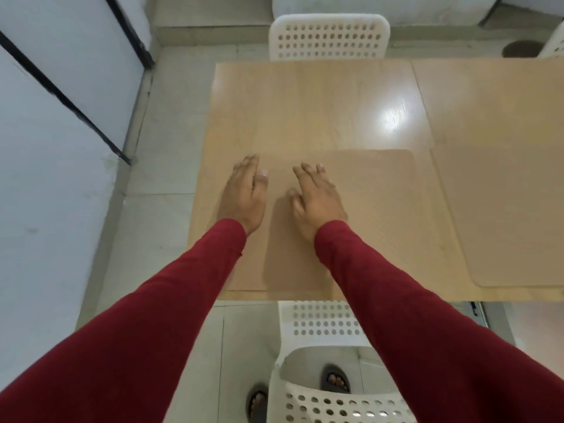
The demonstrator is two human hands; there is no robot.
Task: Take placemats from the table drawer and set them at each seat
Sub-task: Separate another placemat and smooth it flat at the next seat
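A tan placemat (381,215) lies flat on the near half of the light wooden table (305,102), in front of the near seat. My left hand (244,196) hovers flat at the mat's far left corner, fingers extended. Just to its right, my right hand (317,199) rests palm down on the mat with fingers spread. Neither hand grips anything. A second placemat (506,215) lies to the right, and a third placemat (488,99) sits at the far right. The table drawer is out of sight.
A white perforated chair (329,38) stands at the table's far side. Another white chair (323,361) is tucked at the near edge below my arms. My sandalled feet (334,381) stand on the tiled floor. A white wall with black frames runs along the left.
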